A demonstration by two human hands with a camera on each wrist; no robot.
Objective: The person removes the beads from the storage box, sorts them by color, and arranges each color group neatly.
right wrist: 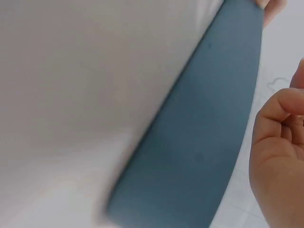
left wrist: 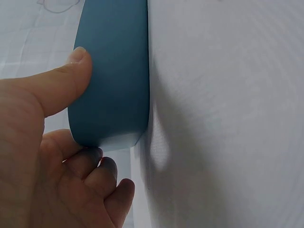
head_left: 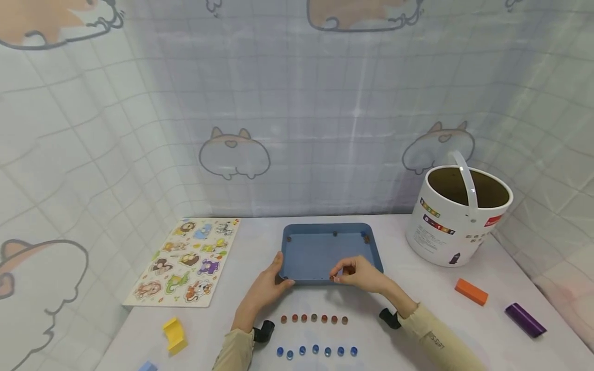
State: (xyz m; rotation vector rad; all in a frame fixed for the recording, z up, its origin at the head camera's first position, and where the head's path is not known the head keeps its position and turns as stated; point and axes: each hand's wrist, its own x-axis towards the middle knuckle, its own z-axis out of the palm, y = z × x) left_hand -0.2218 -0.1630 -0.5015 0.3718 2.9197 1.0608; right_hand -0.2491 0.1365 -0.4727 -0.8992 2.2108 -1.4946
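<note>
A shallow blue-grey tray [head_left: 325, 228] lies on the white table, with several small brown and blue glass beads inside along its edges. My left hand [head_left: 266, 285] grips the tray's near left corner, its thumb [left wrist: 80, 71] against the front wall and the other fingers round the side. Over the tray's near rim, my right hand [head_left: 359, 273] pinches a small reddish bead [head_left: 332, 277] between thumb and fingertips; the right wrist view cuts these fingertips off. In front of the tray is a row of red-brown beads [head_left: 314, 318], with a row of blue beads [head_left: 315, 349] nearer me.
An animal puzzle board [head_left: 185, 263] lies at the left, a yellow block [head_left: 175, 336] and part of a light-blue block [head_left: 148, 366] below it. At the right stand a white bucket [head_left: 431, 232] with a handle, an orange block [head_left: 471, 292] and a purple block [head_left: 525, 320].
</note>
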